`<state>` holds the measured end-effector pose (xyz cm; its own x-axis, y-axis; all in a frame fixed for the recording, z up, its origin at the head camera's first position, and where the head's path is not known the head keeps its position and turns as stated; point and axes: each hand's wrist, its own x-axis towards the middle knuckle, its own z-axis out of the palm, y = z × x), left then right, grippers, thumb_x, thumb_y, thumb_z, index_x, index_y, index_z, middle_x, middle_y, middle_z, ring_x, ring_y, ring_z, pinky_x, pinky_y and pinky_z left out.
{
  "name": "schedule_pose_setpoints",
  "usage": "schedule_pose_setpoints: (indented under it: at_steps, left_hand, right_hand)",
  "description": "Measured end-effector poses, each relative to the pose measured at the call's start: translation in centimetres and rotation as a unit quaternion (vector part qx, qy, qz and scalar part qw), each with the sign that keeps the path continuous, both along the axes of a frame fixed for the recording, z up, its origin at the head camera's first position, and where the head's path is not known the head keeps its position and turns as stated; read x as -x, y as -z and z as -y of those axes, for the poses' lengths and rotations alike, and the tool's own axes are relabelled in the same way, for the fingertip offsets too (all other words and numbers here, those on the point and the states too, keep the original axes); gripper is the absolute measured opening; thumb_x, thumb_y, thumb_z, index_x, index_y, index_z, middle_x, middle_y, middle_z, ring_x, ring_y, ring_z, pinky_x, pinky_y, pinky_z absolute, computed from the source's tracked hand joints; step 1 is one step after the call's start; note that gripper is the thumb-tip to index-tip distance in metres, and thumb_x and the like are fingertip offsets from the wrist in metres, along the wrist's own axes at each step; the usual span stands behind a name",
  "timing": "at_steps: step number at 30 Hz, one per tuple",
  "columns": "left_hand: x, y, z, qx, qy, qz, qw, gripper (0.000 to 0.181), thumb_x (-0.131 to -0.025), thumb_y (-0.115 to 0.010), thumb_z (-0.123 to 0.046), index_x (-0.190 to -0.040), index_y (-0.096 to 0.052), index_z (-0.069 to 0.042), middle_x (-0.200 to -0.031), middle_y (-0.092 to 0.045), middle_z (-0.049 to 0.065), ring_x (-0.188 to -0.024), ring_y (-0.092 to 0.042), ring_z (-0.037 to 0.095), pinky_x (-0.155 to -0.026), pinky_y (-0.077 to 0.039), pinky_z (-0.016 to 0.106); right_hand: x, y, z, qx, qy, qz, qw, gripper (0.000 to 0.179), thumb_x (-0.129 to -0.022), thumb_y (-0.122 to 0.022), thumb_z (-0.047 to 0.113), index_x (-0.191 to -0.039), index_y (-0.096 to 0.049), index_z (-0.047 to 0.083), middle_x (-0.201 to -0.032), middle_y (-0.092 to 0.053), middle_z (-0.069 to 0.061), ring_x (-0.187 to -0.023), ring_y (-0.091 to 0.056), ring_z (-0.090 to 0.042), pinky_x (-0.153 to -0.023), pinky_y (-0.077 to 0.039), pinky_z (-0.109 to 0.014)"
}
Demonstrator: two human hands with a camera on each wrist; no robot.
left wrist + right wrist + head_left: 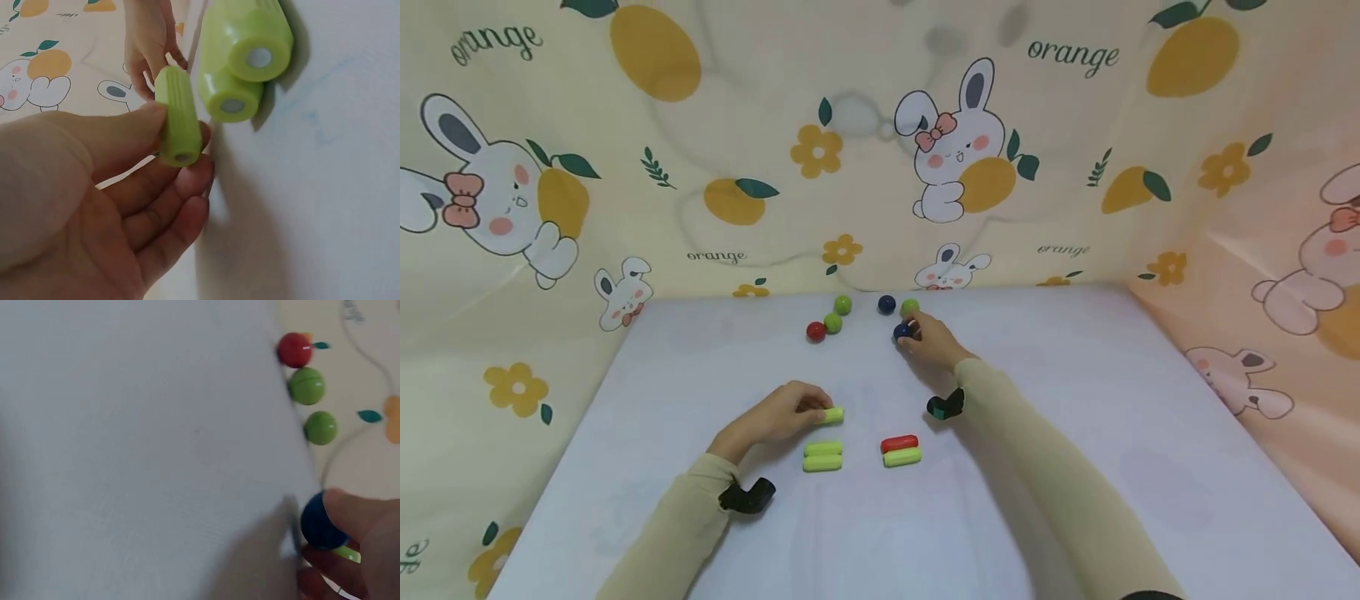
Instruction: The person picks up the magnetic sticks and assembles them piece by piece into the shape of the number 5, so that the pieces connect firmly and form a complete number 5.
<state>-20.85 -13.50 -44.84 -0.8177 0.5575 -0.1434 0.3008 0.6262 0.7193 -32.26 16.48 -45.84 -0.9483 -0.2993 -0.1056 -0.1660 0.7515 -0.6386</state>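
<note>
Between thumb and fingertips, my left hand (784, 413) pinches a yellow-green rod (177, 115) with a small grey spot in its end. Two more such rods (823, 456) lie side by side just in front of that hand. Farther back, my right hand (934, 343) holds a dark blue ball (320, 522) by thumb and fingers, at or just above the table. A green ball (910, 307) sits right behind those fingers, and a second blue ball (887, 304) is to its left. A red rod (899, 443) lies against another yellow-green rod (902, 457) right of centre.
Back left of the right hand stand a red ball (816, 332) and two green balls (832, 323) in a loose slanting row. The white table (1037, 517) ends at a cloth backdrop (865, 200) printed with rabbits and oranges. Both forearms wear dark wrist pieces (747, 497).
</note>
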Motion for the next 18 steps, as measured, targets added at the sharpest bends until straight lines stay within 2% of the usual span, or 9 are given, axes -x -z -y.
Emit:
schedule_pose_setpoints:
  at_steps: [3, 6, 9, 12, 16, 18]
  left_hand:
    - [0.2, 0.1, -0.3, 0.004, -0.015, -0.004, 0.9999, 0.023, -0.101, -0.059, -0.011, -0.12, -0.071, -0.003, -0.114, -0.073, 0.009, -0.101, -0.065, 0.017, -0.095, -0.054, 0.04]
    - [0.4, 0.1, -0.4, 0.007, -0.028, -0.016, 0.9995, 0.026, -0.102, -0.058, -0.011, -0.124, -0.07, -0.002, -0.119, -0.072, 0.011, -0.102, -0.065, 0.017, -0.093, -0.054, 0.04]
    - [0.6, -0.1, -0.7, 0.005, -0.034, -0.013, 0.9993, 0.028, -0.102, -0.057, -0.01, -0.126, -0.069, -0.001, -0.123, -0.07, 0.013, -0.1, -0.063, 0.017, -0.091, -0.054, 0.038]
    - [0.7, -0.2, -1.1, 0.01, -0.033, -0.005, 0.9994, 0.029, -0.103, -0.057, -0.011, -0.128, -0.067, 0.0, -0.126, -0.068, 0.015, -0.101, -0.062, 0.018, -0.092, -0.053, 0.038]
    - [0.7, -0.4, -1.6, 0.018, -0.044, -0.001, 0.9989, 0.03, -0.103, -0.055, -0.011, -0.129, -0.066, -0.002, -0.127, -0.067, 0.014, -0.103, -0.061, 0.018, -0.093, -0.053, 0.038]
    - [0.6, -0.3, -1.9, 0.013, -0.045, 0.007, 0.9989, 0.03, -0.103, -0.055, -0.009, -0.129, -0.066, -0.001, -0.126, -0.066, 0.015, -0.096, -0.062, 0.017, -0.086, -0.054, 0.035]
  right_hand:
    - [-0.7, 0.0, -1.0, 0.06, 0.002, 0.027, 0.9978, 0.042, -0.101, -0.063, 0.023, -0.136, -0.05, 0.003, -0.135, -0.058, -0.021, -0.122, -0.06, -0.032, -0.102, -0.051, -0.042]
    - [-1.4, 0.2, -1.7, 0.121, -0.002, 0.056, 0.9911, 0.043, -0.101, -0.063, 0.022, -0.137, -0.049, 0.003, -0.136, -0.057, -0.022, -0.113, -0.064, -0.031, -0.087, -0.054, -0.034]
    - [-2.3, 0.2, -2.4, 0.156, -0.004, 0.082, 0.9844, 0.047, -0.101, -0.062, 0.02, -0.144, -0.047, 0.007, -0.135, -0.057, -0.022, -0.1, -0.065, -0.027, -0.075, -0.051, -0.027]
    - [-3.4, 0.2, -2.8, 0.17, -0.005, 0.094, 0.9811, 0.049, -0.101, -0.062, 0.019, -0.147, -0.049, 0.01, -0.135, -0.056, -0.02, -0.097, -0.063, -0.023, -0.074, -0.049, -0.025]
    - [-4.7, 0.1, -2.9, 0.183, -0.018, 0.103, 0.9776, 0.046, -0.1, -0.063, 0.019, -0.144, -0.053, 0.01, -0.132, -0.057, -0.019, -0.096, -0.062, -0.023, -0.076, -0.049, -0.026]
    - [-5.2, 0.3, -2.8, 0.184, -0.026, 0.111, 0.9764, 0.043, -0.1, -0.064, 0.02, -0.141, -0.054, 0.01, -0.13, -0.059, -0.018, -0.095, -0.062, -0.023, -0.077, -0.05, -0.026]
